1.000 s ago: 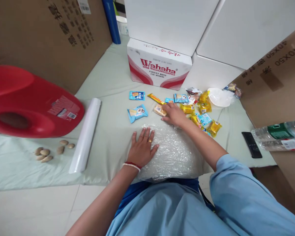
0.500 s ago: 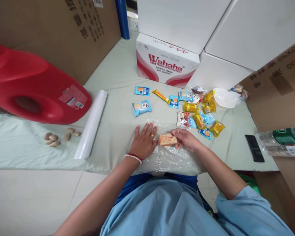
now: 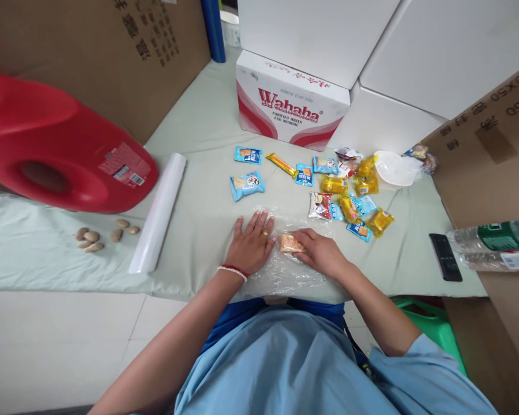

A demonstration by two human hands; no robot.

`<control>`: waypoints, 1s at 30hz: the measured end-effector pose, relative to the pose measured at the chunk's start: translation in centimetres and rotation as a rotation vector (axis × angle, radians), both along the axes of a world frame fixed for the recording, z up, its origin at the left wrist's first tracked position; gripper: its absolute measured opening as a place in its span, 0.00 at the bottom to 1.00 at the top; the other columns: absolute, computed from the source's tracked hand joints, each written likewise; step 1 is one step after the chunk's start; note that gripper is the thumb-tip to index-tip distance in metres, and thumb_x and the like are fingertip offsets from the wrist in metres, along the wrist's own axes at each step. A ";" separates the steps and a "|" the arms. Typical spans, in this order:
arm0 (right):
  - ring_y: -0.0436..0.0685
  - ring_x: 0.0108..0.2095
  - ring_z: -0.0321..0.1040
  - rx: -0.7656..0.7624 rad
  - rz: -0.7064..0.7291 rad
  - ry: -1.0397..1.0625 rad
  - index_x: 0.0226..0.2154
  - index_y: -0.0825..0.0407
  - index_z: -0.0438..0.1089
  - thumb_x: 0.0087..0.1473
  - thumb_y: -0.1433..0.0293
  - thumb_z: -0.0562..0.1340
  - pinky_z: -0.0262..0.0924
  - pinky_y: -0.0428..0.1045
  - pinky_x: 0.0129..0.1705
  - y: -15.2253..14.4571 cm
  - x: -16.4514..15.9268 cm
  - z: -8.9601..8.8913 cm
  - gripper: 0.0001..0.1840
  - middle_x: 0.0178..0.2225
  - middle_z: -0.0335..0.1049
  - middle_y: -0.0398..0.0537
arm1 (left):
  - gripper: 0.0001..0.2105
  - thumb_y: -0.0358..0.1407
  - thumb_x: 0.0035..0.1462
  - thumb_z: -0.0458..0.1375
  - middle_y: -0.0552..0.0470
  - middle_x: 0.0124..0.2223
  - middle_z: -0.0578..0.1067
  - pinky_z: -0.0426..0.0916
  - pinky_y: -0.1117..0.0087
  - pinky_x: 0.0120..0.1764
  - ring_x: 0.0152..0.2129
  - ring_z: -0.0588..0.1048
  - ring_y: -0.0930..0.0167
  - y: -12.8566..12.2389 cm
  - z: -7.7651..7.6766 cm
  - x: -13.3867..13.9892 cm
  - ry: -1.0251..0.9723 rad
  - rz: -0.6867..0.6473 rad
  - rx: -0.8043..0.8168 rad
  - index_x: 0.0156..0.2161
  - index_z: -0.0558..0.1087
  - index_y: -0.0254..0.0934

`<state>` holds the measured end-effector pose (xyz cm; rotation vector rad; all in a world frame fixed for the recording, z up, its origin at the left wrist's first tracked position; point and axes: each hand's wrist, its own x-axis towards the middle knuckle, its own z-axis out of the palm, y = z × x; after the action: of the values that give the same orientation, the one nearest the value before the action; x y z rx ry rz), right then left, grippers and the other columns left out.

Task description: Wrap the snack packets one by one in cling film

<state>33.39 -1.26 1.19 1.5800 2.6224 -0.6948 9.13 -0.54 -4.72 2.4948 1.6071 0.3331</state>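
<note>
My left hand (image 3: 249,244) lies flat on a sheet of clear plastic film (image 3: 281,279), its fingers spread and nothing in its grip. Just to its right is a pale orange-brown, biscuit-like snack bar (image 3: 288,243) on the film. My right hand (image 3: 322,251) is closed over the right end of this bar, hiding that part; the left end shows beneath the fingertips. Above the film lie a larger blue snack packet (image 3: 247,185), a small blue packet (image 3: 248,154) and a yellow stick packet (image 3: 281,165).
Yellow snack packets (image 3: 379,222) and other wrappers cluster at right, near a white bowl (image 3: 397,169). A white roll (image 3: 158,213), several brown nuts or stones (image 3: 90,236) and a red jug (image 3: 69,150) are left. A Wahaha box (image 3: 292,104) stands behind; a black phone-like object (image 3: 446,257) and bottles (image 3: 493,237) lie right.
My right hand has gone from pinching the bar's right end to lying further over it, palm down. The left hand stays flat on the film. The whole view has shifted slightly.
</note>
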 end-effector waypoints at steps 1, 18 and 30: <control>0.64 0.57 0.71 0.009 -0.023 0.021 0.67 0.46 0.62 0.66 0.61 0.62 0.69 0.55 0.54 0.0 0.0 0.0 0.30 0.62 0.67 0.55 | 0.28 0.44 0.73 0.39 0.41 0.75 0.53 0.39 0.37 0.70 0.73 0.50 0.57 0.0 0.0 0.1 -0.002 0.006 -0.001 0.72 0.57 0.35; 0.63 0.51 0.74 0.007 -0.122 0.174 0.58 0.49 0.72 0.69 0.53 0.56 0.67 0.55 0.52 6.7 1.2 2.2 0.25 0.53 0.76 0.56 | 0.27 0.46 0.72 0.43 0.41 0.76 0.49 0.29 0.27 0.66 0.72 0.51 0.54 0.4 0.4 -2.1 0.010 0.048 -0.014 0.72 0.58 0.43; 0.77 0.58 0.64 0.189 -0.630 -0.215 0.60 0.61 0.63 0.61 0.59 0.64 0.62 0.67 0.56 22.2 -3.4 -2.0 0.31 0.59 0.64 0.75 | 0.28 0.48 0.72 0.43 0.42 0.76 0.50 0.32 0.28 0.67 0.73 0.50 0.54 0.3 0.4 -2.0 0.004 0.059 -0.020 0.72 0.57 0.43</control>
<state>30.04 20.89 -0.76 2.4115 2.0790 -0.2488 7.11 -0.28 -4.28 2.4391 1.6798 0.3181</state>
